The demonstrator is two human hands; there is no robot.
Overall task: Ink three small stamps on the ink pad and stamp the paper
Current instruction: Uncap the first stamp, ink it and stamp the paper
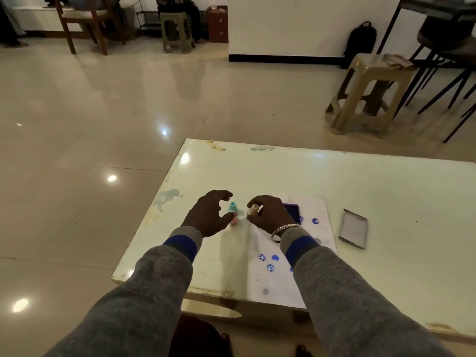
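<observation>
A white sheet of paper [275,279] lies on the pale table [360,191], marked with several blue stamp prints. The blue ink pad [293,212] sits at the paper's far end, partly hidden by my right hand [270,215]. That hand is shut on a cream stamp [253,209], held just left of the pad. A teal stamp [232,207] stands upright on the table between my hands. A pink stamp [234,219] stands just in front of it, touching the thumb of my left hand [208,215], whose fingers are spread and curved around both stamps.
The ink pad's grey lid [353,228] lies to the right of the paper. The table's left edge runs close to my left hand. A tan plastic stool [371,94] and black chair legs stand on the tiled floor beyond the table.
</observation>
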